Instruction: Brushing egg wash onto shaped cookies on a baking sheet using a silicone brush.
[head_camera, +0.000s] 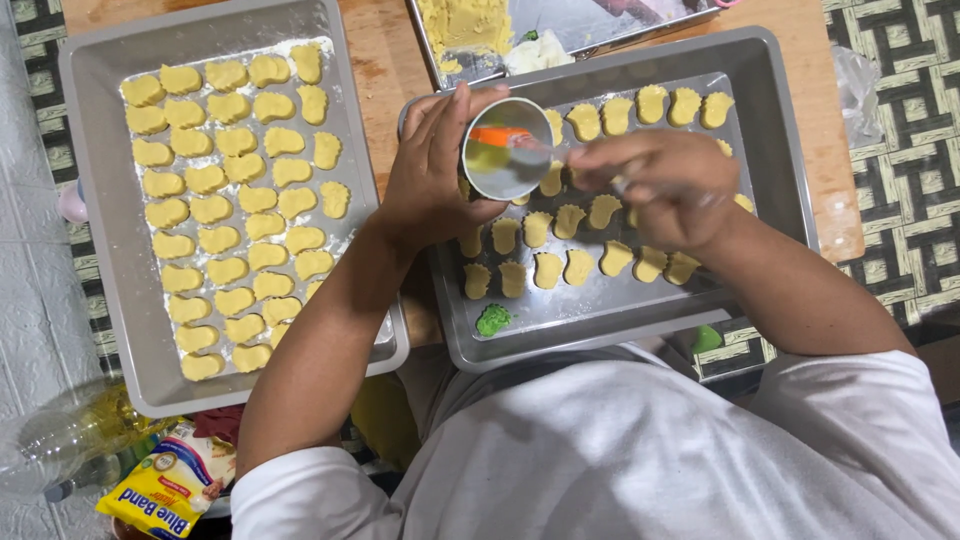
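Left hand (430, 165) wraps its grip round a small, light, rigid cup (507, 148); right hand (660, 185), blurred, pinches something unclear above soft, fragile dough shapes (548, 268).

Three metal trays are sitting on the counter (390, 60) — a left tray (90, 200), a right tray (780, 150) and a third tray (600, 30) at the far edge. The left one is carrying roughly forty yellow dough cut-outs (215, 210); the right one is showing about twenty, some hidden. Two green dough bits are lying nearby — one (492, 320) in the right tray, one (706, 339) beside it. One small cup (507, 150) is being held by two hands.
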